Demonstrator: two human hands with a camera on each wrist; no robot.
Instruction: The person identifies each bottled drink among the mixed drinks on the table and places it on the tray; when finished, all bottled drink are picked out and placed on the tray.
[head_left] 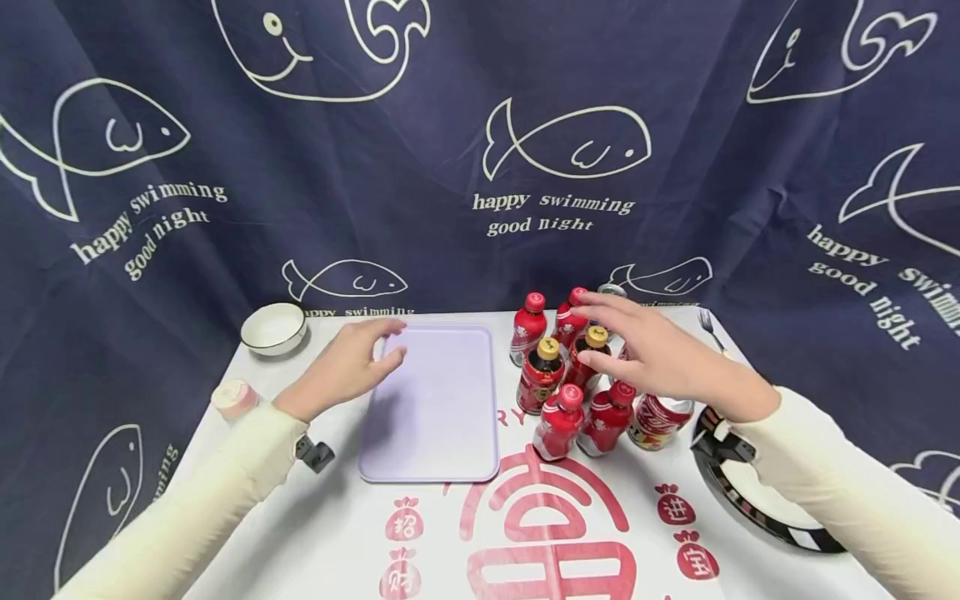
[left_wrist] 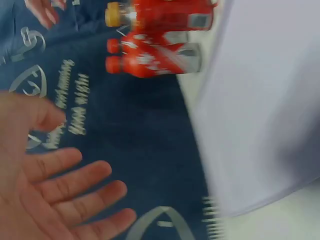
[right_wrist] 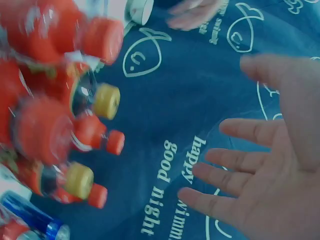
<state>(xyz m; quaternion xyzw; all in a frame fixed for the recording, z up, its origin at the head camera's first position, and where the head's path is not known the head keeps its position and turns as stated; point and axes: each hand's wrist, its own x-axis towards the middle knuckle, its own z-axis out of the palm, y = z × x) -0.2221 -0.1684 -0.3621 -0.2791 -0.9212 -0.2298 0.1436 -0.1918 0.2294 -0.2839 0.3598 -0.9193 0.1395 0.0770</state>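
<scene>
In the head view my left hand hovers over the left edge of a pale lilac tray, fingers spread and holding nothing. My right hand is held above a group of bottles, thumb apart from the straight fingers, also with nothing in it. The group has several red bottles with red caps and two dark ones with gold caps. Behind and beside them stand cans, among them a red and white can; my right hand hides part of the group. A blue can shows in the right wrist view.
A white bowl sits at the back left, with a small pink and cream container nearer. On the right are a black-and-white-rimmed plate, partly under my right arm, and a fork. A dark blue curtain hangs behind the table.
</scene>
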